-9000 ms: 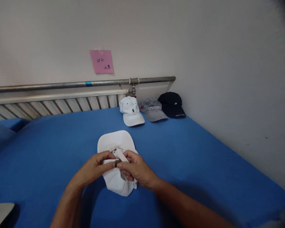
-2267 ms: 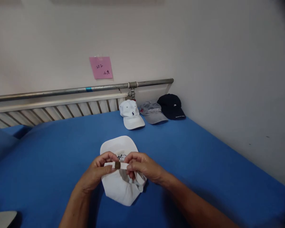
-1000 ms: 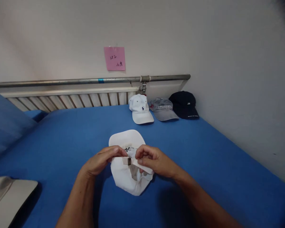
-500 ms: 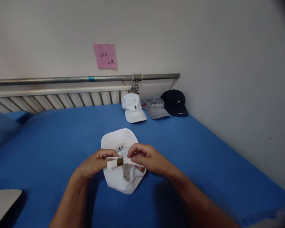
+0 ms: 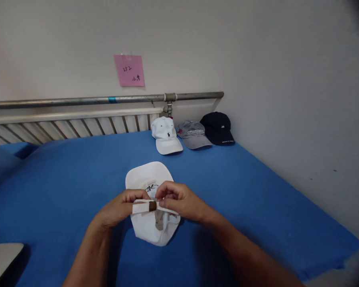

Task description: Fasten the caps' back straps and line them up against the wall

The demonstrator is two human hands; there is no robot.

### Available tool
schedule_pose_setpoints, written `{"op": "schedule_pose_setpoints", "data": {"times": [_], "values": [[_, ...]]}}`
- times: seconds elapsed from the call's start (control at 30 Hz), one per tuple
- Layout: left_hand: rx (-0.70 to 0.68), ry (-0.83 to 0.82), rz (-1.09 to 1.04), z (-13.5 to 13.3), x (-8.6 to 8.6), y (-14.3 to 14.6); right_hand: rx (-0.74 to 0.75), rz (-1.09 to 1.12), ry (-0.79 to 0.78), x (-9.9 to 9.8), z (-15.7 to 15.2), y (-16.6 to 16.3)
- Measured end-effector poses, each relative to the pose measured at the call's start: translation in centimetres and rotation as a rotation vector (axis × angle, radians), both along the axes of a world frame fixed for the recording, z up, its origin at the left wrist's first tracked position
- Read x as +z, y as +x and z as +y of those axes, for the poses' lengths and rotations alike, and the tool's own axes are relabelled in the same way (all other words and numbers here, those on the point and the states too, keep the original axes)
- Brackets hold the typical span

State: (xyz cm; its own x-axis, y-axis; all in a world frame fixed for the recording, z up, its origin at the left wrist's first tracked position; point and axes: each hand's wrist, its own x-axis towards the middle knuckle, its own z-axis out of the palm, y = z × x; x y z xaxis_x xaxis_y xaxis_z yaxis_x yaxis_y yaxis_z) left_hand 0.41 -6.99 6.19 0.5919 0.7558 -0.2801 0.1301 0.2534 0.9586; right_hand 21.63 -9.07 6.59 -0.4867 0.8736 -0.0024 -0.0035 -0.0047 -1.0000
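A white baseball cap (image 5: 148,227) lies on the blue-covered bed in front of me, its brim pointing away and dark lettering visible near the brim. Its back strap (image 5: 141,208) is raised toward me and passes through a brown buckle (image 5: 152,206). My left hand (image 5: 119,207) pinches the strap on the buckle's left side. Just right of the buckle, my right hand (image 5: 181,201) grips the strap between thumb and fingers. Both sets of fingertips nearly meet behind the buckle and partly hide the strap.
A white cap (image 5: 166,135), a grey cap (image 5: 194,134) and a black cap (image 5: 217,128) stand in a row at the back of the bed (image 5: 74,171). Behind are a radiator (image 5: 98,126) and a pipe (image 5: 77,102). A pale, dark-edged object (image 5: 1,259) sits at lower left.
My right hand has slid left along the strap, closer to the buckle. The cap stays in both hands. The view has shifted slightly.
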Motion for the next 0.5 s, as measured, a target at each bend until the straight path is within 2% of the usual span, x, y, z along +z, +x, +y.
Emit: {"op": "schedule_pose_setpoints", "data": {"times": [0.23,0.4,0.5], "values": [[-0.053,0.025,0.023,0.00,0.03,-0.06,0.029,-0.245,0.096,0.59,-0.55,-0.77],[-0.038,0.239,0.066,0.32,-0.22,-0.71,0.063,-0.339,0.030,0.41,-0.43,-0.60],[-0.139,0.208,0.052,0.34,-0.07,-0.89,0.065,-0.375,0.058,0.27,-0.36,-0.51]]}}
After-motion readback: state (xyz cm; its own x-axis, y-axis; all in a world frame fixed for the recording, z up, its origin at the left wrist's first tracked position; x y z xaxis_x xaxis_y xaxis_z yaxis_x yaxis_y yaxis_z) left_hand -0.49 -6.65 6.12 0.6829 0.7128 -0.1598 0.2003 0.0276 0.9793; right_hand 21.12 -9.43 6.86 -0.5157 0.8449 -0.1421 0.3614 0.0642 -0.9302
